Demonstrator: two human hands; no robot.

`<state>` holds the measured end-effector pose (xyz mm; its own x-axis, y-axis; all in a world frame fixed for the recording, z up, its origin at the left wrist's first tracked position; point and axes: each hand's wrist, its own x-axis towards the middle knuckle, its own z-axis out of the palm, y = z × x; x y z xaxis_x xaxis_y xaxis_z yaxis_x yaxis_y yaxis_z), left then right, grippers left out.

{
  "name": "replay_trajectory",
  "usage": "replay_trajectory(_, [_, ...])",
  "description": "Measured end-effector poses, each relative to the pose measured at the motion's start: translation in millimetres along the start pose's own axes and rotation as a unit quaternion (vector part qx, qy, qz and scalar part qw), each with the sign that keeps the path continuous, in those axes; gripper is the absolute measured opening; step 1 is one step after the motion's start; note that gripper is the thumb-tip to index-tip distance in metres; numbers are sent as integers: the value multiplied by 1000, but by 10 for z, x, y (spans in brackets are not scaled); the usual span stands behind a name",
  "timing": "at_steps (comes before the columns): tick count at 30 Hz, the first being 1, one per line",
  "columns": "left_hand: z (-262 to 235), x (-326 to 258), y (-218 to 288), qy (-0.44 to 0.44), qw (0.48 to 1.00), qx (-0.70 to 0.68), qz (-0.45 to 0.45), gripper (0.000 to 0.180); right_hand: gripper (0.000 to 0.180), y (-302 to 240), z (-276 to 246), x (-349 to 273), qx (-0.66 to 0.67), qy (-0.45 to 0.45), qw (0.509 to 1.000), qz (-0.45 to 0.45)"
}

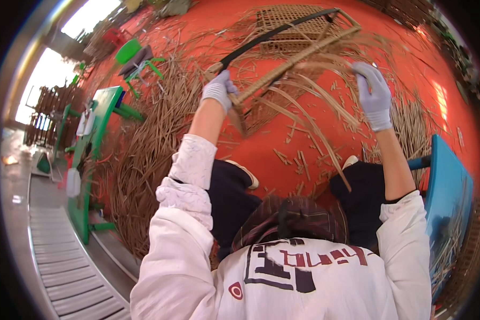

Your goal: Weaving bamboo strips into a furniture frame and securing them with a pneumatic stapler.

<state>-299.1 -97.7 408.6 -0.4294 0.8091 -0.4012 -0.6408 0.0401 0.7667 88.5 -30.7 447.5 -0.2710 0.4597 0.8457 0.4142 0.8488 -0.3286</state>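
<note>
My left hand (219, 92), in a pale glove, is closed around the near left corner of a long wooden frame (300, 55). The frame slants away to the far right, and a black bar (274, 36) runs along its far side. Loose tan cane strips (316, 128) hang and curve from the frame toward me. On the right, my gloved right hand (374, 96) is raised with curled fingers. A blurred cane strip (325, 65) reaches from the frame to its fingertips, which appear pinched on it.
Cut strips lie over the red floor (240, 165), with a big heap of cane (160, 144) at left. A woven lattice panel (274, 21) lies beyond the frame. Green table (102, 104) and green chair (128, 52) stand left; a blue stool (445, 184) is at my right.
</note>
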Motion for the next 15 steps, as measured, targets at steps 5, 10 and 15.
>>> replay_trajectory(5, [81, -157, -96, 71, 996, 53, -1, 20, 18, -87, 938, 527, 28, -225, 973, -33])
replay_trajectory(10, [19, -330, -141, 76, 997, 13, -31, 23, 44, -194, 1274, 493, -138, -468, 872, -27])
replay_trajectory(15, [11, -557, -42, 35, 999, 8, -24, 21, 52, -453, 1005, 477, -109, -461, 880, 31])
